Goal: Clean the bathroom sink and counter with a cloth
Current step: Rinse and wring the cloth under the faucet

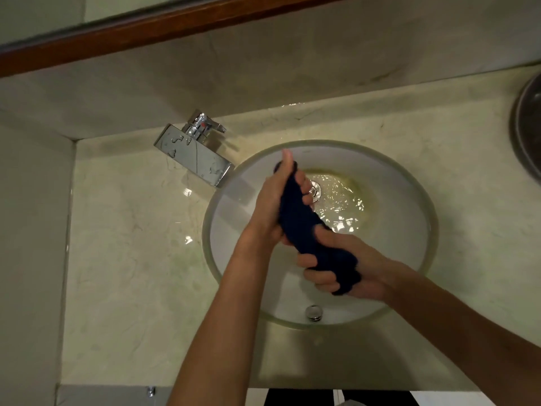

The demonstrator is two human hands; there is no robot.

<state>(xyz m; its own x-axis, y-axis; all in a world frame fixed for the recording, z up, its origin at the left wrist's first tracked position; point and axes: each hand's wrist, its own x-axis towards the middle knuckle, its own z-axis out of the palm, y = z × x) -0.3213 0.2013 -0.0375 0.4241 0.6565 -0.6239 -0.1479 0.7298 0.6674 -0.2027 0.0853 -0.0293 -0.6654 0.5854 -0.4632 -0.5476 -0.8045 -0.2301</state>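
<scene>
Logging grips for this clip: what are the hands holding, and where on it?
Both grip a rolled dark cloth over the sink: left hand round its far end, right hand round its near end.

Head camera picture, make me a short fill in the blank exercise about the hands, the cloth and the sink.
1. Both hands grip a rolled dark blue ____ over the sink.
2. The left hand holds its far end; the ____ hand holds the near end.
3. Shallow ____ pools around the drain.
4. The chrome faucet stands to the basin's ____.

Missing words: cloth; right; water; left.
</scene>
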